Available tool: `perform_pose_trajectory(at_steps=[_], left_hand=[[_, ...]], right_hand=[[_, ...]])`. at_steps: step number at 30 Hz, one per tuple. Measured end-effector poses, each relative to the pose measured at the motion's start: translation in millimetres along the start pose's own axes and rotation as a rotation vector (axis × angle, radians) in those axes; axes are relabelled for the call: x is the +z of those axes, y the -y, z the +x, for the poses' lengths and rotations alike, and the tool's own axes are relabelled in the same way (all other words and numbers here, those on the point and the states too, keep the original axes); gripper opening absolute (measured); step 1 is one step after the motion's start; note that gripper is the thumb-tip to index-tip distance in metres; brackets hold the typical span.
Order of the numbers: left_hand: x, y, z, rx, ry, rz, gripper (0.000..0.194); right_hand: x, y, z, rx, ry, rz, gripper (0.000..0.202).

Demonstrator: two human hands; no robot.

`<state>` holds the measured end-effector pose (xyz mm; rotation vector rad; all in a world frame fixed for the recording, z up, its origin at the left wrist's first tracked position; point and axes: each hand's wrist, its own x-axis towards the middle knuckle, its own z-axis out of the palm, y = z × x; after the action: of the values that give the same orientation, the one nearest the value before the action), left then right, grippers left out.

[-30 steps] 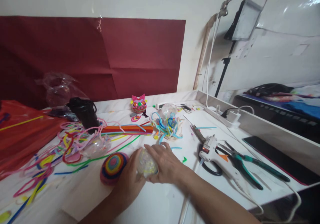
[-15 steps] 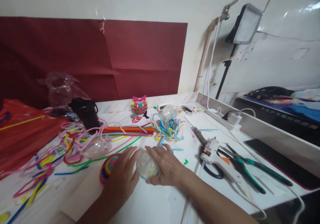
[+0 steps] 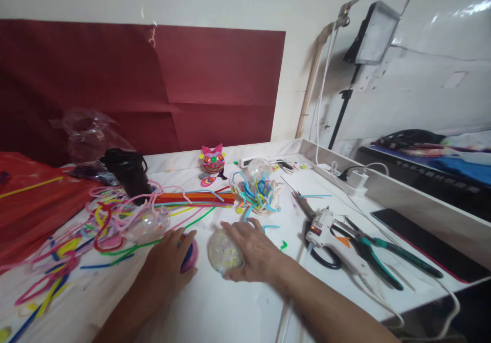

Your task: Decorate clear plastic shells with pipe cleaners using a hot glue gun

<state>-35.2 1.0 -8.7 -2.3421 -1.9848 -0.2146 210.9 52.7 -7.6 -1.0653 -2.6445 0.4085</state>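
Note:
My left hand (image 3: 166, 264) is wrapped over a round, flat coil (image 3: 190, 255) of pink, blue and other colours, covering most of it. To its right, my right hand (image 3: 251, 251) curls round the right side of a clear ball (image 3: 224, 253) with yellowish flecks, which rests on the white table. A gap separates the coil from the ball. Behind them lie a bundle of orange and red pipe cleaners (image 3: 195, 199) and a tangle of blue and yellow strips (image 3: 261, 192). A small pink cat-like figure (image 3: 213, 161) stands farther back.
Colourful pipe cleaners (image 3: 63, 261), another clear ball (image 3: 148, 225) and a black cup (image 3: 126, 174) are at the left. On the right are a white glue gun (image 3: 333, 241), green-handled pliers (image 3: 383, 248) and a dark flat slab (image 3: 414, 243). A white table rim (image 3: 383, 184) runs behind.
My left hand has moved left, away from the clear ball, and now covers the coil's left side. My right hand remains at the ball. The view has shifted slightly.

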Motion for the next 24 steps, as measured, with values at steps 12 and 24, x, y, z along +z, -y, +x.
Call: perform_pose_trajectory(at_steps=[12, 24], left_hand=[[-5.6, 5, 0, -0.013, 0.014, 0.031, 0.064], [-24.3, 6, 0, -0.005, 0.035, -0.119, 0.076]], right_hand=[[4, -4, 1, -0.024, -0.064, 0.035, 0.111], [2, -9, 1, -0.025, -0.106, 0.086, 0.111]])
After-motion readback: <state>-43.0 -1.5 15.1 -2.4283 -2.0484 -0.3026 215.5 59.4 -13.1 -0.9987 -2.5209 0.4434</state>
